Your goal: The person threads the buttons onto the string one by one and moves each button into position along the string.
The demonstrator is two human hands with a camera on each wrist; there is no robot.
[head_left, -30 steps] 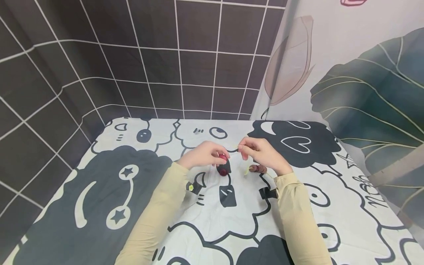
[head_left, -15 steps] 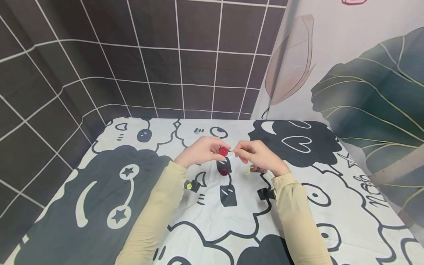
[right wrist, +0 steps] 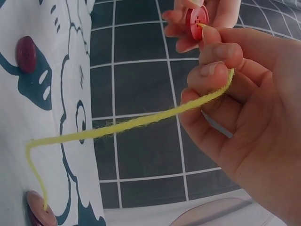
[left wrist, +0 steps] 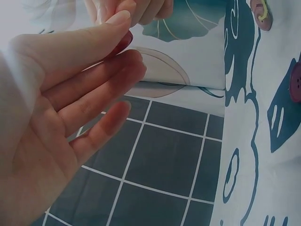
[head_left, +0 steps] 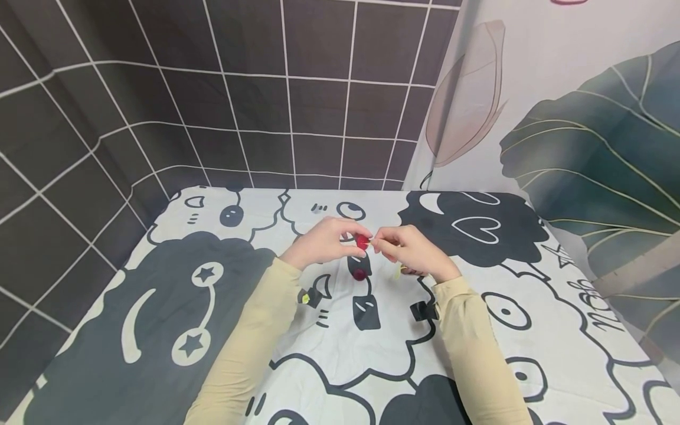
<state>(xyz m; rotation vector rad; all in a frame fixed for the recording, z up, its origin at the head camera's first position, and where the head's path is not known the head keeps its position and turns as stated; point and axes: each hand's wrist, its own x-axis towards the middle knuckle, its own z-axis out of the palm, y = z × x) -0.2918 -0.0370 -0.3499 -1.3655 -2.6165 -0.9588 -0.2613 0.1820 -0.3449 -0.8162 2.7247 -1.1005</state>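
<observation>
My left hand (head_left: 326, 242) pinches a red button (right wrist: 194, 24) by its edge between thumb and fingers, its other fingers spread loosely in the left wrist view. Close against it, my right hand (head_left: 411, 251) pinches the end of a yellow yarn (right wrist: 141, 121) right at the button's holes. From my right fingers the yarn runs down to several stacked brownish-pink buttons (right wrist: 41, 209) on the table, passing through the top one. A dark red button (head_left: 359, 275) lies below the hands on the cloth.
A white cloth with black cartoon drawings (head_left: 372, 354) covers the table. Behind it hangs a dark grid-patterned curtain (head_left: 319, 106), with a leaf-printed white one (head_left: 558, 177) at the right. Small black devices (head_left: 424, 311) show beside the wrists.
The left hand has turned the red button to face the right hand and shifted slightly right. The right hand has moved left, bringing the yarn end up to the button.
</observation>
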